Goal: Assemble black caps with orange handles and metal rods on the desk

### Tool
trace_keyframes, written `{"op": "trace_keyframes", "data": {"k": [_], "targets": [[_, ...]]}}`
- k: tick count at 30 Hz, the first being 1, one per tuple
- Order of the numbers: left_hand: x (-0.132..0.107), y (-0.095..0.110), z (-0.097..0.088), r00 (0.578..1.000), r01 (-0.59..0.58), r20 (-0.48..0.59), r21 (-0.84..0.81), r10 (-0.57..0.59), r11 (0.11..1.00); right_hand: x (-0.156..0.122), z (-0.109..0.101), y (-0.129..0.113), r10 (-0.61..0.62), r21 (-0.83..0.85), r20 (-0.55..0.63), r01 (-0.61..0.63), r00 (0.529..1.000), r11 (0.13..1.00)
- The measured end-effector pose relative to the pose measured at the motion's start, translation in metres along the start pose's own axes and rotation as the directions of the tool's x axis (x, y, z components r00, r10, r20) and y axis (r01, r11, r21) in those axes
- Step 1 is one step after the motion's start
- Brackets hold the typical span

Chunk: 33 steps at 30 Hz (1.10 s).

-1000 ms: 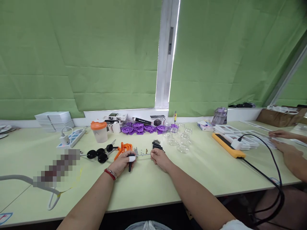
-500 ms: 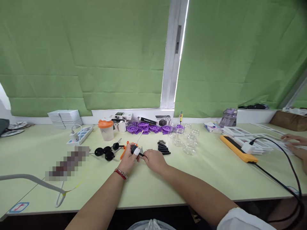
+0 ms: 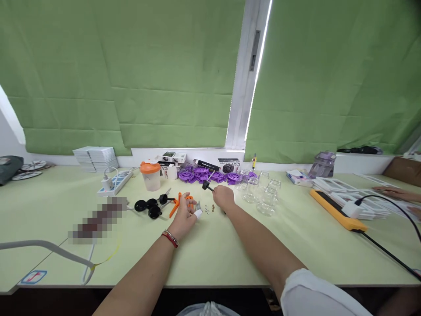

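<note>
My right hand (image 3: 224, 197) is closed round the black handle of a round black cap (image 3: 205, 184) with a thin metal rod sticking up from it. My left hand (image 3: 184, 216), a white wrap on its thumb, has its fingers apart beside several thin metal pins (image 3: 198, 206); whether it touches them is unclear. Right of the pins lie small silvery parts (image 3: 207, 210) and small brown parts (image 3: 213, 208). An orange tool-like thing (image 3: 176, 206) is partly hidden behind my left hand. Several similar black caps (image 3: 154, 212) with rods lie to the left. My right hand covers most of the black handles.
Clear glass vessels (image 3: 266, 206) stand to the right, purple plastic frames (image 3: 201, 174) at the back. An orange-lidded cup (image 3: 151, 180) and a white power strip (image 3: 120, 182) are on the left. A yellow power strip (image 3: 335, 210) lies before stacked white frames and another person's hand (image 3: 391, 192).
My right hand has taken the black cap and rod from my left hand and moved right and up with it. My left hand's fingers have opened. The view has shifted slightly.
</note>
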State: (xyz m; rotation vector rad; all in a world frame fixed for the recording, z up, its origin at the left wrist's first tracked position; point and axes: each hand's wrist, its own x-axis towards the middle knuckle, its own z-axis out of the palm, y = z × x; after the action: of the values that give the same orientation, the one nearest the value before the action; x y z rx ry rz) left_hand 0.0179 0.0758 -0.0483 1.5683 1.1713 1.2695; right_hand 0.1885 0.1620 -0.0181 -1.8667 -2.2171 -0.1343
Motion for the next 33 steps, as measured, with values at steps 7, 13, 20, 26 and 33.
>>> {"op": "trace_keyframes", "data": {"k": [7, 13, 20, 26, 33], "targets": [[-0.006, 0.005, 0.0, 1.0, -0.021, 0.021, -0.015, 0.021, 1.0, 0.019, 0.019, 0.003, 0.017, -0.049, 0.042, -0.014, 0.999, 0.999], [-0.007, 0.006, 0.0, 0.999, -0.023, 0.022, -0.008, 0.023, 1.0, 0.024, 0.03, -0.003, 0.051, -0.089, 0.054, -0.046, 0.997, 0.995], [-0.007, 0.006, 0.001, 0.999, -0.03, 0.043, 0.055, 0.027, 0.998, 0.02, 0.032, 0.002, 0.007, -0.106, 0.08, 0.001, 0.997, 0.994], [-0.007, 0.004, 0.001, 0.996, -0.054, 0.07, 0.08, 0.048, 0.995, 0.016, 0.028, 0.001, -0.031, -0.119, 0.059, 0.037, 0.998, 0.992], [-0.007, 0.005, 0.001, 0.995, -0.061, 0.088, 0.142, 0.049, 0.988, 0.014, 0.029, 0.0, -0.06, -0.112, 0.074, 0.068, 0.995, 0.991]]}}
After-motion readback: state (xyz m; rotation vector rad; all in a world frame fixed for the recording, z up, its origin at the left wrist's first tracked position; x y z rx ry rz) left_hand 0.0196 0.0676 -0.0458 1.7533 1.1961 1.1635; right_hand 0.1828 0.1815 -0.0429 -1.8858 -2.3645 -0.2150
